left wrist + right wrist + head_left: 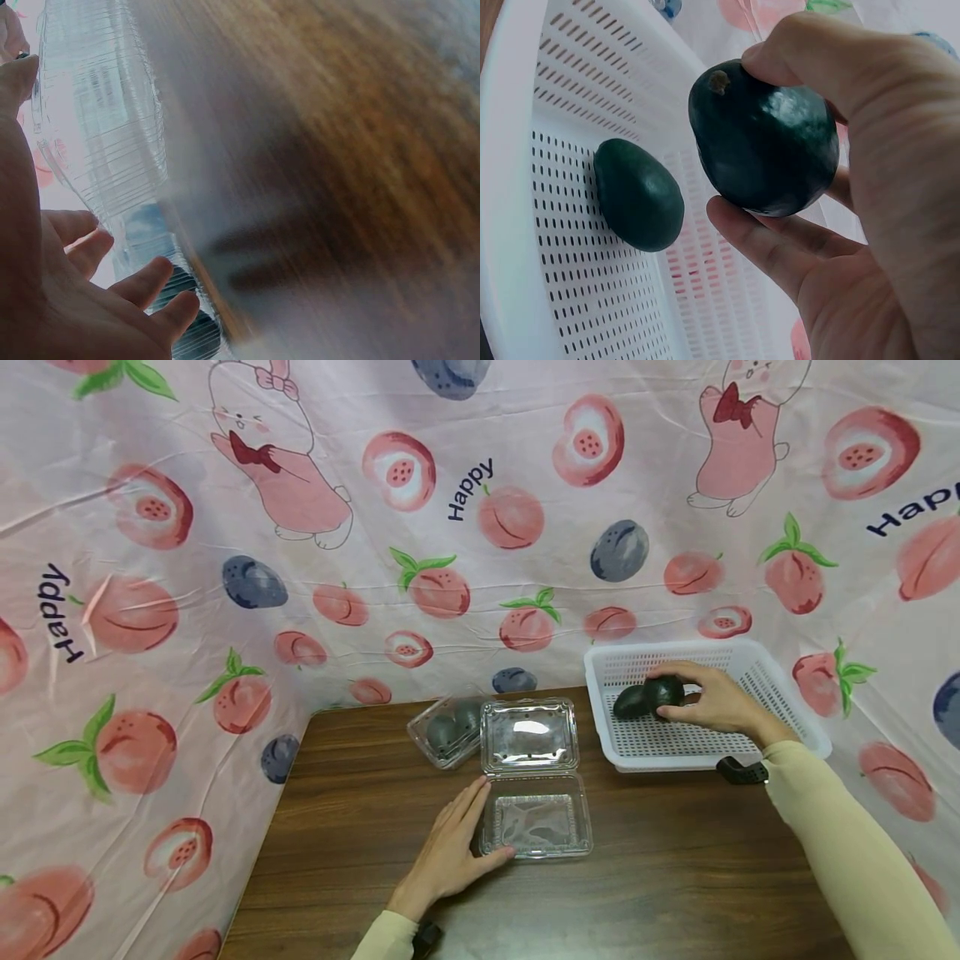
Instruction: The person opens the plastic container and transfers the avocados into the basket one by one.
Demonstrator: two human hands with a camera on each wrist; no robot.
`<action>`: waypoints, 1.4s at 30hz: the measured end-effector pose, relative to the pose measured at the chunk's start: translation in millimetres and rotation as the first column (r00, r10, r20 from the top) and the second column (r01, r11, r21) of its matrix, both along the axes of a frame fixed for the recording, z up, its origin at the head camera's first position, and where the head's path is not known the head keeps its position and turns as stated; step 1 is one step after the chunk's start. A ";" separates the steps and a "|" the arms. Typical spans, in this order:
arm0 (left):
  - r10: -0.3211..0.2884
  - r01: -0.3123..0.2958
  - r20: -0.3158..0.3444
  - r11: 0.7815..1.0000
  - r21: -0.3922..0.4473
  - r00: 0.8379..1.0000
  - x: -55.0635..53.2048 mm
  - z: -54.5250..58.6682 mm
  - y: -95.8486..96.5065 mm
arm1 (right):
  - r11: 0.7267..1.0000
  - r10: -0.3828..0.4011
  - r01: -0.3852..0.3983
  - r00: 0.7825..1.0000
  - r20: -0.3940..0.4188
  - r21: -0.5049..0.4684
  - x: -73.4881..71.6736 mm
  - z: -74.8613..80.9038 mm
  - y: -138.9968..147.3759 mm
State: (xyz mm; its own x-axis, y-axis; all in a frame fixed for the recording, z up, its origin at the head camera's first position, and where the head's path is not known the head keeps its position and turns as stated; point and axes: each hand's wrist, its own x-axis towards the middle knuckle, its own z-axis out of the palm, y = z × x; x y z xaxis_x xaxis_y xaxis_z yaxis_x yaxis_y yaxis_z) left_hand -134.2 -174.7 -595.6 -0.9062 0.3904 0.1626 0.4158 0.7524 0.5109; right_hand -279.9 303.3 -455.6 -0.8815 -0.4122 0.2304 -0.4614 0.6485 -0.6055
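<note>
My right hand pinches a dark green avocado between thumb and fingers, over the white perforated basket. Its stem end shows in the right wrist view. A second avocado lies on the basket floor beside it. On the table, a clear plastic clamshell box stands unfolded, its lid laid back and nothing in its base. My left hand rests along the left side of that box, fingers extended at the hinge corner and thumb at the front rim.
Behind the left hand, another clear box holds two dark round fruits and touches the unfolded box's lid. The brown wooden table is bordered by a fruit-patterned cloth at the back and sides. The basket stands at the back right.
</note>
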 end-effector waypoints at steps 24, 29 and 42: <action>0.006 -0.007 -0.029 1.000 -0.014 1.000 -0.4 0.7 0.8 | 0.994 -0.093 0.088 0.991 0.091 0.067 -27.7 -12.1 17.7; 0.009 -0.009 -0.022 1.000 -0.016 1.000 -1.5 0.0 1.7 | 0.993 -0.102 0.092 0.987 0.122 0.079 -31.5 -15.1 21.4; 0.018 -0.018 -0.008 0.999 -0.027 1.000 -1.6 0.8 1.6 | 0.986 -0.133 0.110 0.973 0.187 0.127 -37.9 -21.5 26.0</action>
State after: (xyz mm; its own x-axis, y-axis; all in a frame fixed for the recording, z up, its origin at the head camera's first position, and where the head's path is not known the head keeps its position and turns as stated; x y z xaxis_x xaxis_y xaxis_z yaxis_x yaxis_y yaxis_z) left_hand -135.8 -173.1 -594.8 -0.9118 0.3787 0.1591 0.4061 0.7730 0.4874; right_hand -317.8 329.2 -477.1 -0.9498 -0.3129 0.0070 -0.2557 0.7631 -0.5936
